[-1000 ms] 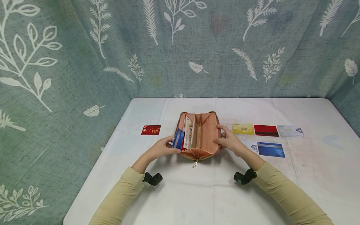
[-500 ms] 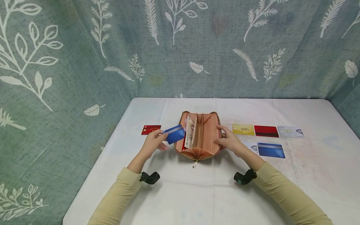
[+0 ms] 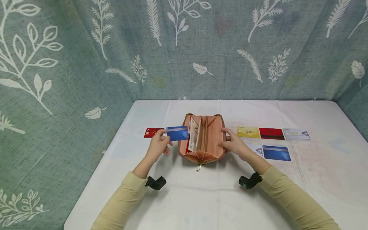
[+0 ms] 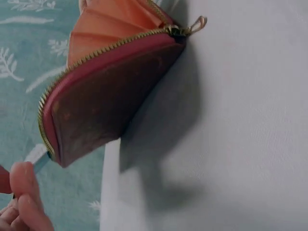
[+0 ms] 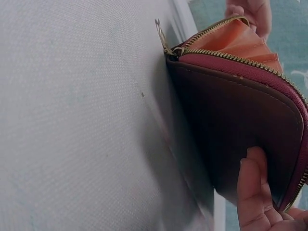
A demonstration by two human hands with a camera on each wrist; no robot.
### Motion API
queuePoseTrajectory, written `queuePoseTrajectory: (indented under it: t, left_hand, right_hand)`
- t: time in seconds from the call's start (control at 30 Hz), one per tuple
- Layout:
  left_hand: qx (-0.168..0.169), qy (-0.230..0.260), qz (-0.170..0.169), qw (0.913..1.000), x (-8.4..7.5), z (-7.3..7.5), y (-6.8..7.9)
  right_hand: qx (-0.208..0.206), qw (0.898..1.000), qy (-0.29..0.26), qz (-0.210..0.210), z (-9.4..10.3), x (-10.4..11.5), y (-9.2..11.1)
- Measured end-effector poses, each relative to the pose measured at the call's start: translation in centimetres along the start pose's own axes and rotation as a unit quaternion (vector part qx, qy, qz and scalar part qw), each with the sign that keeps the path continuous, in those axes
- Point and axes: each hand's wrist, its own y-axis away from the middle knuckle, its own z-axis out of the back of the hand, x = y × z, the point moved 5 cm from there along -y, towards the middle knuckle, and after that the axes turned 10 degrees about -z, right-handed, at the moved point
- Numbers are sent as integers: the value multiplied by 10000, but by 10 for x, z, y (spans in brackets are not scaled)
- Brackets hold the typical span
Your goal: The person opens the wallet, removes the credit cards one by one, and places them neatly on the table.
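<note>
In the head view an unzipped wallet (image 3: 211, 137) with a peach lining stands open on the table. My right hand (image 3: 234, 143) grips its right side; in the right wrist view the fingers (image 5: 252, 187) lie against the dark outer cover. My left hand (image 3: 158, 143) pinches a blue card (image 3: 177, 133) by its left end, just left of the wallet, and the card's right end overlaps the wallet's edge. Banknotes (image 3: 193, 135) and something red stand in the wallet's left compartment. From the left wrist, the wallet's brass zipper (image 4: 101, 52) and outer cover show beyond my fingertips (image 4: 23, 179).
A red VIP card (image 3: 150, 132) lies behind my left hand, partly covered. On the right lie a yellow card (image 3: 248, 132), a red card (image 3: 271, 133), a silver card (image 3: 296, 134) and a second blue card (image 3: 276, 153). Another pale card (image 3: 258, 150) is partly hidden by my right arm.
My left hand has drawn the blue card out of the wallet's left compartment and moved it up and left, then turned it level. The right hand has stayed on the wallet.
</note>
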Motion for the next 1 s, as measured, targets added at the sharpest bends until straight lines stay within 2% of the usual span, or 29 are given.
queuePoseTrajectory:
  t: [0.13, 0.23, 0.47, 0.63, 0.83, 1.0]
  left_hand:
    - [-479, -83, 89, 9988, 7, 9, -3]
    - [-628, 3, 191, 9978, 13, 15, -5]
    - [-616, 576, 472, 9953, 19, 23, -9]
    - [-720, 707, 536, 9934, 19, 30, -12]
    - [-791, 615, 777, 9919, 22, 45, -12]
    - [-738, 395, 1090, 9905, 33, 57, -10]
  right_hand:
    - [-35, 10000, 14, -23, 1, -1, 0]
    - [-65, 9999, 59, -62, 1, -2, 0]
    - [-134, 9997, 158, -123, 3, -4, -1]
    - [-96, 9999, 131, -52, 3, -3, 0]
    - [-113, 9999, 97, -39, 3, -1, 1]
    - [-99, 9999, 97, -23, 2, -1, 2]
